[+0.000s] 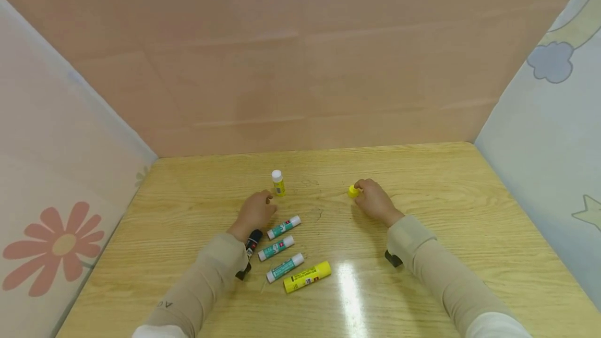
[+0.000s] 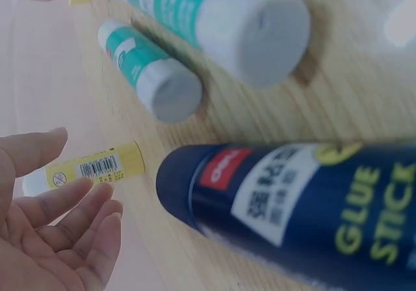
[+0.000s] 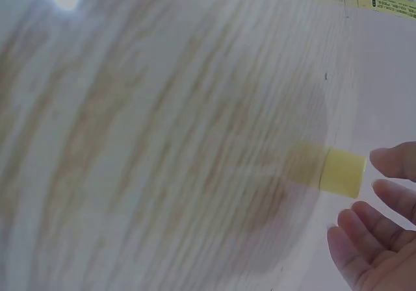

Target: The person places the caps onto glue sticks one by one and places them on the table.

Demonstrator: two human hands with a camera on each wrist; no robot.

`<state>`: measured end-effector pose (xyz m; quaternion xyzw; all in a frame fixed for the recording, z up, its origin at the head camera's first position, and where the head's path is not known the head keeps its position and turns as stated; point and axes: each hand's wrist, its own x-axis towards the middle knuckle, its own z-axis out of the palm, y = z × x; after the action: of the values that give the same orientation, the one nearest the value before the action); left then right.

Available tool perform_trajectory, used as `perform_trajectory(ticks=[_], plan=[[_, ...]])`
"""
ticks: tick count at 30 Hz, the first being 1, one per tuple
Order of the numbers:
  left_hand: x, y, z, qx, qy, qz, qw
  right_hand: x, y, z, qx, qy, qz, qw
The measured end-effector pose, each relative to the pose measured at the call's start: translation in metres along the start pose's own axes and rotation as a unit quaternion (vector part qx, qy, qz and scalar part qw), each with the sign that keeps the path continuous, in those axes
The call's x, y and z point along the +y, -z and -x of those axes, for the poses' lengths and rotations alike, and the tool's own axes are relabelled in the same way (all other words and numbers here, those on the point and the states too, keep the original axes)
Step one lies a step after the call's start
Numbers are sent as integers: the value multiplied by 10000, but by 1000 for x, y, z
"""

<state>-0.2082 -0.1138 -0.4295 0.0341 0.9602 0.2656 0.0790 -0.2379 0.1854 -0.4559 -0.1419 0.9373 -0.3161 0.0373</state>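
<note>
A small yellow glue stick with a white cap [image 1: 278, 184] stands upright toward the back of the table. My left hand [image 1: 255, 212] is beside it, thumb and fingers loosely spread; in the left wrist view the glue stick [image 2: 97, 167] shows behind the fingertips, not gripped. Farther right, a short yellow cap [image 1: 353, 192] sits on the tabletop. My right hand [image 1: 374, 202] is right next to this cap. In the right wrist view a narrow gap separates the fingertips [image 3: 383, 161] from the yellow cap [image 3: 343, 173].
Three green-and-white glue sticks [image 1: 284, 227] lie in a column in front of the left hand. A larger yellow glue stick [image 1: 307, 277] lies nearest me. Under the left wrist is a dark blue glue stick [image 2: 305, 200]. A papered wall [image 1: 300, 93] borders the table's back.
</note>
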Motion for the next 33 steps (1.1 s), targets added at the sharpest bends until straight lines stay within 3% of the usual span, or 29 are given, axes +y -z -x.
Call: perform_trajectory(ticks=[7, 18, 23, 33], plan=[[2, 4, -2, 108, 320, 427, 9985, 1, 0, 1, 25, 142, 54, 9999], [2, 2, -9, 265, 280, 1056, 9937, 4, 1, 3, 15, 199, 170, 9997], [1, 3, -12, 311, 110, 1177, 9925, 5, 0, 4, 26, 171, 37, 9998], [0, 2, -20, 215, 91, 1518, 9881, 0, -2, 6, -75, 124, -62, 9999]])
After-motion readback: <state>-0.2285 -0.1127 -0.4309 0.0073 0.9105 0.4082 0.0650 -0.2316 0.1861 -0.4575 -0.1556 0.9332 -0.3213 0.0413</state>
